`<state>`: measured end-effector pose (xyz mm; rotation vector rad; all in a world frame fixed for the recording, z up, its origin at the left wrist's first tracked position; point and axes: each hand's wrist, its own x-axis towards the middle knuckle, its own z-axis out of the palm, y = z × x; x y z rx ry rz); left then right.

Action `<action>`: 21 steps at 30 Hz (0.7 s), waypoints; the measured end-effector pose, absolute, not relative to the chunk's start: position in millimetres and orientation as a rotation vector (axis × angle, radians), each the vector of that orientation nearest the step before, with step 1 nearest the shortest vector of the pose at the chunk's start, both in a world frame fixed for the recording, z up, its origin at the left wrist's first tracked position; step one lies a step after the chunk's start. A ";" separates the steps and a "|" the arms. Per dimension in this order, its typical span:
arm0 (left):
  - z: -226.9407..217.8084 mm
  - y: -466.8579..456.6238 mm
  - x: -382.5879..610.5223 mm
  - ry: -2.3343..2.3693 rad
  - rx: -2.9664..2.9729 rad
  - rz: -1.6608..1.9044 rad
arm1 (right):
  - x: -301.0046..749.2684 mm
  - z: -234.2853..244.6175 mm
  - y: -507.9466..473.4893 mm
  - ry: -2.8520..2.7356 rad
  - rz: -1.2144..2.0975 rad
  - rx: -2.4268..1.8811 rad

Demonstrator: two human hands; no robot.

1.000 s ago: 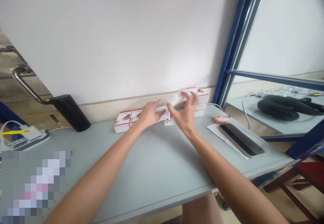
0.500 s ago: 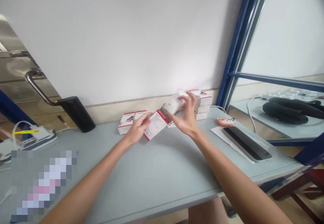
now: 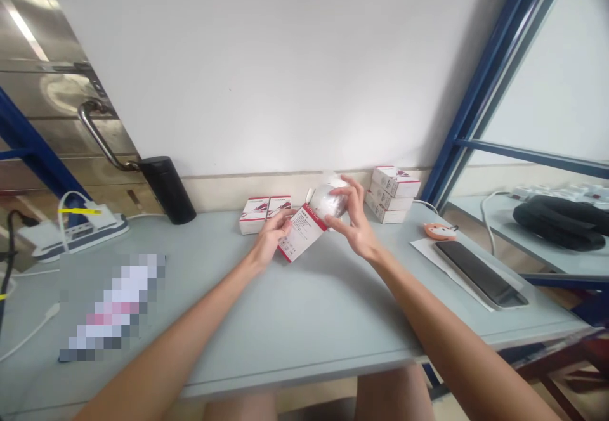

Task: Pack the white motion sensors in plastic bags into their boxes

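Note:
My left hand [image 3: 270, 241] is closed around the lower left side of a white and red detector box [image 3: 301, 234], which tilts above the table with its top end open. With my right hand [image 3: 353, 218] I grip a round white detector [image 3: 328, 198] in clear plastic wrap, thumb below and fingers over its far side. The detector sits at the box's open end; how much of it is inside is hidden. Behind my left hand two similar boxes [image 3: 254, 215] stand side by side. A stack of several such boxes [image 3: 392, 194] rises to the right of my right hand.
On the right lie a phone [image 3: 480, 274], a white sheet [image 3: 423, 250] and an orange object [image 3: 439, 231]. At left are a black cylinder [image 3: 167, 189], a power strip [image 3: 85, 237] with cables, and a pixelated item [image 3: 114, 307]. A white wall panel [image 3: 285, 72] borders the table's back.
The wrapped detector has come down against the box's open end, with my right hand still on it. My left hand keeps the box tilted. The camera view has shifted left.

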<state>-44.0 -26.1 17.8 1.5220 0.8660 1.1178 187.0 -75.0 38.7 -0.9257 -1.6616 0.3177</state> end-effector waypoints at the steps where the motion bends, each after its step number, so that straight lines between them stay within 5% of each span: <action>1: 16.8 -25.8 -43.4 0.861 1.485 1.137 | 185.4 38.8 -76.1 -1.685 0.314 -0.921; 13: 17.3 -45.0 -35.1 0.789 1.822 1.019 | 177.6 42.2 -76.9 -1.864 0.099 -0.997; 21: 32.5 -58.2 -32.3 0.735 2.297 1.269 | 163.5 47.3 -91.0 -1.877 -0.025 -0.804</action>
